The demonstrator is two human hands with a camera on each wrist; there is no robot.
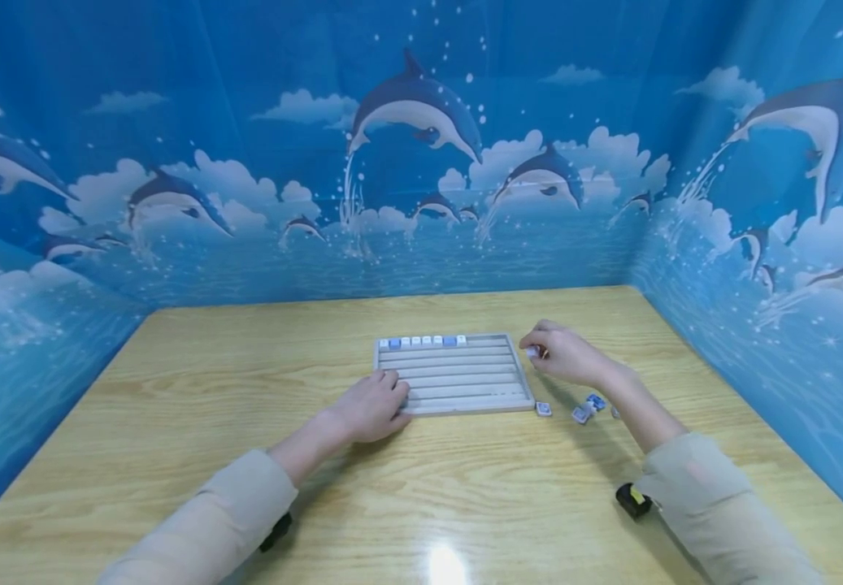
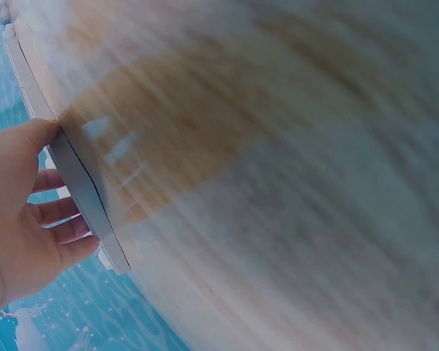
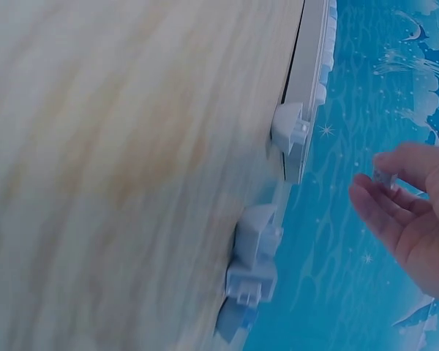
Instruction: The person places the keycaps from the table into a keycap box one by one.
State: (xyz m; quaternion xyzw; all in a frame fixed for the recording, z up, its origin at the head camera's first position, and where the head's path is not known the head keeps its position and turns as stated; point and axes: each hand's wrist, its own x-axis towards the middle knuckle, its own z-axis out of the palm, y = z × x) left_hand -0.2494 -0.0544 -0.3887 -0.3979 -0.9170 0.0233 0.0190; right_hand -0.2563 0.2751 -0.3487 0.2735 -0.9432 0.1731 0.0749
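Note:
A shallow grey ridged tray (image 1: 465,379) lies on the table, with a line of white and blue keycaps (image 1: 421,341) along its back row. My left hand (image 1: 371,406) holds the tray's front left corner; in the left wrist view its thumb is at the tray's edge (image 2: 84,191) and its fingers reach over it. Right of the tray, my right hand (image 1: 567,354) is raised and pinches a small pale keycap (image 3: 384,178) between thumb and fingertips. One loose keycap (image 1: 543,409) sits beside the tray's front right corner.
Several more loose keycaps (image 1: 582,413) lie on the wooden table (image 1: 421,487) below my right forearm. Black wrist devices (image 1: 634,500) show beneath both sleeves. A blue dolphin-print curtain (image 1: 260,244) stands at the back and both sides.

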